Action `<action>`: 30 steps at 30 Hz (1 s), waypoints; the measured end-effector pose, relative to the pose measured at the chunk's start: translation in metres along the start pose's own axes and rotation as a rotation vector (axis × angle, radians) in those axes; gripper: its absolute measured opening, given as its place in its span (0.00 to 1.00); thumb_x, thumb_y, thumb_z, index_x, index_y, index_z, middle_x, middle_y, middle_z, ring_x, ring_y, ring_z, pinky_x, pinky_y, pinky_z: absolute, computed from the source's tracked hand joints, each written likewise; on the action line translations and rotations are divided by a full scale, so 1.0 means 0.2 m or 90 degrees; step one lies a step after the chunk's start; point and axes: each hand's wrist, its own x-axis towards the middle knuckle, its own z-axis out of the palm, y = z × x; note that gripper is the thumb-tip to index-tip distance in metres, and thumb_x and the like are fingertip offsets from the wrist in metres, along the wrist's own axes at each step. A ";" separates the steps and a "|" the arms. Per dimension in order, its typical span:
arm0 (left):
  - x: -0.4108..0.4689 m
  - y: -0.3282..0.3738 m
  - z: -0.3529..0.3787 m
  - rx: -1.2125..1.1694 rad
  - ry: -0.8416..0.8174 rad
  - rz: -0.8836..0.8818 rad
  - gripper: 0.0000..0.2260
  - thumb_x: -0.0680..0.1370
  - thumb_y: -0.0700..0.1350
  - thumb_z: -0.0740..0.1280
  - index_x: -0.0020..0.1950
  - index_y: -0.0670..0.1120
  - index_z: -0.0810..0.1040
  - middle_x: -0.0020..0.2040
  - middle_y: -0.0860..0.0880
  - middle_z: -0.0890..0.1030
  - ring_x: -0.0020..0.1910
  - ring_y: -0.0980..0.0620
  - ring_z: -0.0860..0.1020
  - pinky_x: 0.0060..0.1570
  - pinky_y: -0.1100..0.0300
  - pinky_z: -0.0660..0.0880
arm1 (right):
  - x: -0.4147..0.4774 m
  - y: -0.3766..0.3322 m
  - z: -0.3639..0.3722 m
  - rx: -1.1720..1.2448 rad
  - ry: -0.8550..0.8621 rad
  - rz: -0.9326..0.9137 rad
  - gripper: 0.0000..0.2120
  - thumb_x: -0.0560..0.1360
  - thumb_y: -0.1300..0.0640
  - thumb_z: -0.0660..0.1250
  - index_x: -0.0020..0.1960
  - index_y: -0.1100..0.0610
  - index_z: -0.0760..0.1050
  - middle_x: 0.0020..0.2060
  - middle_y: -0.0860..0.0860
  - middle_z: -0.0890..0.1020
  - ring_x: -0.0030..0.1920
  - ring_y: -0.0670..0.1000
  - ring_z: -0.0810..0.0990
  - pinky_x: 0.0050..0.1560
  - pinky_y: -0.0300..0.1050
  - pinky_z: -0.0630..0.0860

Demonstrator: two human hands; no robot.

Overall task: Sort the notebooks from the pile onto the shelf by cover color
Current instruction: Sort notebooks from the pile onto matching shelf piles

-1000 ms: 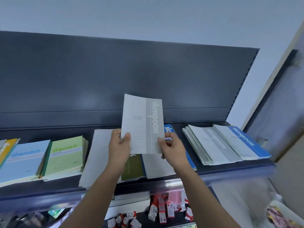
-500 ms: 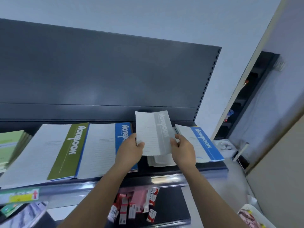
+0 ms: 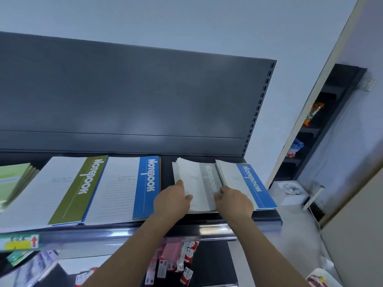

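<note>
Both hands grip the grey notebook (image 3: 199, 183) right of centre in the frame, left hand (image 3: 173, 198) and right hand (image 3: 235, 200) with fingers clamped on its lower edges; it rests on the grey stack on the shelf (image 3: 207, 229); square its edges, clear of the blue notebook (image 3: 251, 183) beside it, before letting go.
</note>
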 end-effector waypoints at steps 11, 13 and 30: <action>-0.08 -0.04 -0.08 0.110 0.061 -0.021 0.14 0.81 0.55 0.58 0.57 0.46 0.72 0.52 0.47 0.79 0.50 0.47 0.78 0.41 0.56 0.71 | -0.02 -0.04 -0.01 0.014 0.056 -0.111 0.16 0.80 0.49 0.57 0.64 0.53 0.73 0.58 0.53 0.72 0.56 0.53 0.75 0.49 0.48 0.76; -0.12 -0.09 -0.13 0.149 0.086 -0.044 0.14 0.81 0.54 0.59 0.58 0.46 0.73 0.56 0.47 0.78 0.55 0.46 0.76 0.44 0.55 0.73 | -0.03 -0.09 -0.01 0.031 0.076 -0.175 0.17 0.80 0.49 0.58 0.66 0.53 0.72 0.60 0.53 0.73 0.59 0.53 0.74 0.52 0.47 0.75; -0.74 -0.95 -0.62 0.417 0.086 -0.304 0.13 0.78 0.44 0.61 0.62 0.46 0.73 0.59 0.46 0.75 0.60 0.45 0.71 0.55 0.53 0.69 | -0.42 -1.17 0.13 -0.007 0.038 -0.668 0.18 0.79 0.51 0.61 0.67 0.54 0.72 0.60 0.54 0.75 0.60 0.55 0.72 0.56 0.48 0.71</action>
